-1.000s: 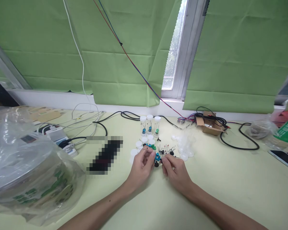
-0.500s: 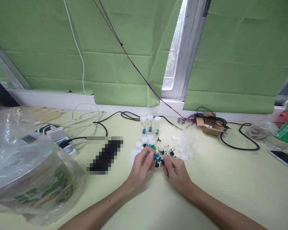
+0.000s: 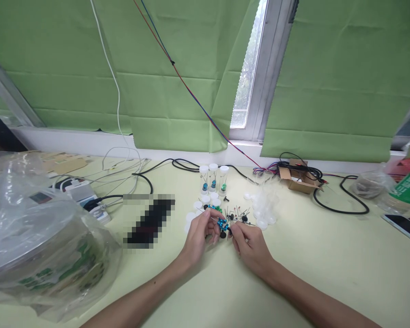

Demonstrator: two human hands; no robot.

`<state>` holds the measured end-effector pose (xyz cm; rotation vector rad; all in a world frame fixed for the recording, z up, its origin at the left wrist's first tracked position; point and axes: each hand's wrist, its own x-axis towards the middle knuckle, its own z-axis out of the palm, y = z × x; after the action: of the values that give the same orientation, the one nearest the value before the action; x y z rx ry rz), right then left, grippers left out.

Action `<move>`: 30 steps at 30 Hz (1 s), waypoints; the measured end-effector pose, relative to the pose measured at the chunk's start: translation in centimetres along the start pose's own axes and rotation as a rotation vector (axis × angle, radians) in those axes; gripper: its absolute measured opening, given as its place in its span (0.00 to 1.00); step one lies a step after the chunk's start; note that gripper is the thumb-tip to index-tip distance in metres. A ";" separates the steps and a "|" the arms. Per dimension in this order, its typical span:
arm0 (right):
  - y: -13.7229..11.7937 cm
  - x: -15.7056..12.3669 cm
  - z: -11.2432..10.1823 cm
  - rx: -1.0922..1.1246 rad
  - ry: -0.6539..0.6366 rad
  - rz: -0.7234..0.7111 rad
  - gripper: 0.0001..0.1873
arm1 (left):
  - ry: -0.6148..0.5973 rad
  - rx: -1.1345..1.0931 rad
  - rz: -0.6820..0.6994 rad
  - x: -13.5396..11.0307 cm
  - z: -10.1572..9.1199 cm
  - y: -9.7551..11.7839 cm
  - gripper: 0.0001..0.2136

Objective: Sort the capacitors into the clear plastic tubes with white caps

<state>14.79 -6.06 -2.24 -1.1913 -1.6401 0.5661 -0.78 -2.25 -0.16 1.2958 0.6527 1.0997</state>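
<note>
the left hand [image 3: 198,234]'s thumb has drawn back from the blue piece [image 3: 222,224]; its grip i cannot tell. the right hand [image 3: 248,239] pinches a small black part [image 3: 229,231] beside it.

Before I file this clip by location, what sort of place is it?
Probably an indoor work desk by a window: green blinds hang behind, a power strip lies among cables, and small capped tubes stand upright.

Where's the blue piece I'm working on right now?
In the head view, the blue piece is slightly right of centre, between your left hand and right hand, on the near side of the three white-capped tubes.
</note>
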 end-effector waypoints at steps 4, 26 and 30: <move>0.2 0.0 0.1 0.041 -0.003 0.021 0.29 | 0.002 -0.003 -0.007 0.0 0.0 0.0 0.20; -0.1 -0.2 0.0 0.087 -0.016 0.008 0.11 | 0.067 0.014 -0.026 0.0 0.0 0.1 0.20; -0.3 0.0 0.0 0.090 -0.026 0.016 0.13 | 0.059 0.029 -0.014 -0.1 0.0 0.1 0.19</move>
<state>14.67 -6.17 -1.98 -1.1361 -1.6118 0.6608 -0.79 -2.35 -0.08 1.2854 0.7229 1.1248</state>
